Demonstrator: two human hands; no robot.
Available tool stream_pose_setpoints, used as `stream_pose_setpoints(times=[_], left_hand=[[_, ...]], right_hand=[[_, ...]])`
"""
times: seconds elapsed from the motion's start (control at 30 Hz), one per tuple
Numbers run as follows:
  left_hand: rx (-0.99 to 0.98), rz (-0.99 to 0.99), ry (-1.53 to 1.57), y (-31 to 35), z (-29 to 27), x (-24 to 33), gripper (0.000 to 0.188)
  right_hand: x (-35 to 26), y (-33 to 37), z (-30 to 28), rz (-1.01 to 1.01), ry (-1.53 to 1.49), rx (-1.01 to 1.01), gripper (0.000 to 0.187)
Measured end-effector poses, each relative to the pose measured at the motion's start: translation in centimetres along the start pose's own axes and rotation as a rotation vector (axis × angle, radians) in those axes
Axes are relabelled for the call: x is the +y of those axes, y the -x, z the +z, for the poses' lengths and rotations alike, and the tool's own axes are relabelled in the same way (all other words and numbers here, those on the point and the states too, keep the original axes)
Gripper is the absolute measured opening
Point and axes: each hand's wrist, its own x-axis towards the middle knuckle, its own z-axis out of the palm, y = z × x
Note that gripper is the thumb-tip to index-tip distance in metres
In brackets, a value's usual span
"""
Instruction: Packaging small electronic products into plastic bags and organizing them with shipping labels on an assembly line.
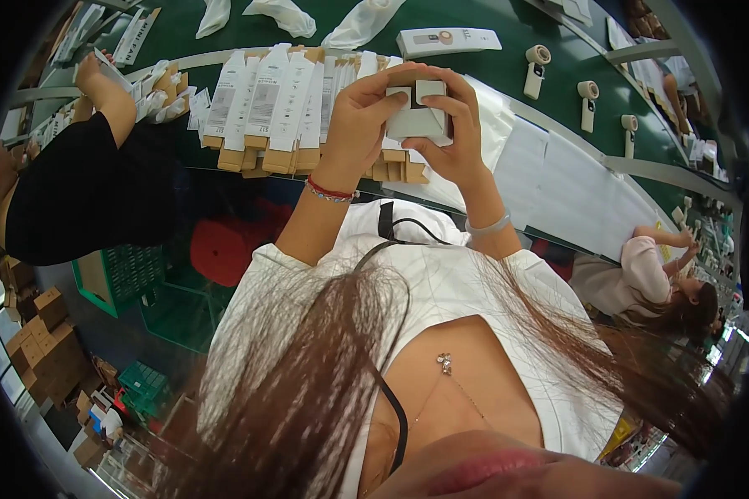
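A small-ended white carton (pixel 419 125) is held up in front of me over the table edge, its end facing me. Two small flaps stand at that end with a dark gap between them. My left hand (pixel 360 115) grips the carton's left side, its thumb pressed on the left flap. From the right, my right hand (pixel 459 125) closes round it, one finger against the right flap and the thumb lower down. How deep the carton is and what it contains are hidden. Behind my left wrist lie several flattened white-and-brown cartons (pixel 266 96) in an overlapping row.
A printed white box (pixel 448 41) lies farther back beside clear plastic bags (pixel 281 15). Handheld fans (pixel 537 71) stand along the green table (pixel 499 71) to the right, beyond a white sheet (pixel 549 179). Co-workers sit on both sides; a black sleeve (pixel 75 187) is close at left.
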Motion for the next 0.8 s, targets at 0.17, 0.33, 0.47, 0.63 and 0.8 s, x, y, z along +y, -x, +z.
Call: stream_pose_setpoints(times=[0.17, 0.33, 0.47, 0.63, 0.8], left_hand=[[0.007, -0.003, 0.003, 0.0, 0.3, -0.2, 0.038], [-0.039, 0.196, -0.163, 0.1, 0.5, -0.9, 0.029], [0.019, 0.109, -0.369, 0.5, 0.9, 0.2, 0.019], [0.009, 0.358, -0.511, -0.4, 0.9, -0.5, 0.031], [0.081, 0.390, -0.665, -0.4, 2.9, 0.2, 0.042]], right_hand=[[-0.1, 0.3, -0.7, -0.017, 0.102, 0.023, 0.055], [0.8, 0.6, -1.5, -0.137, 0.223, -0.126, 0.051], [0.8, 0.8, -1.9, -0.014, 0.064, -0.118, 0.053], [-0.4, 0.8, 0.0, 0.098, 0.022, 0.331, 0.051], [0.2, 1.5, 1.1, 0.222, -0.051, 0.366, 0.075]])
